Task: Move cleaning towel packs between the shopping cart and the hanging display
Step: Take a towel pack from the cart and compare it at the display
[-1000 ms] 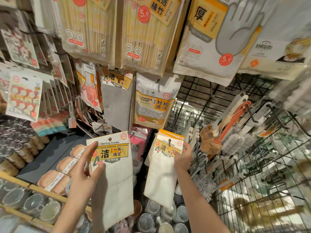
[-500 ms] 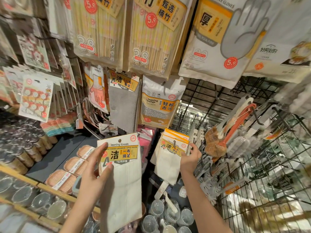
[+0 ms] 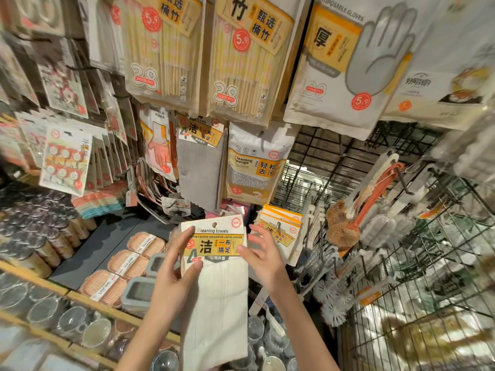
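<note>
Shelf at left: jars point(image 3: 40, 236) and woven soap boxes point(image 3: 128, 263) are set on a dark shelf point(image 3: 88, 253) behind a wooden rail point(image 3: 34, 282).
Left hand point(image 3: 174, 277): the white cleaning towel pack point(image 3: 214, 277) is pinched at its left edge, thumb on the label, fingers behind the card.
Held pack: it is carried upright at centre, its cloth hanging free over glass cups point(image 3: 72, 325) below.
Right hand point(image 3: 263, 254): fingers are spread and relaxed; its thumb tip lies at the card's right edge, nothing gripped.
Hanging packs point(image 3: 281, 231): a row of matching packs is hung on a peg just right of that hand.
Grey towel pack point(image 3: 201, 162): hung above, beside the cleaning sponge point(image 3: 254, 167).
Right side: brushes point(image 3: 345, 220) are hung on a black wire grid point(image 3: 417, 277), with open air between grid and hands.
</note>
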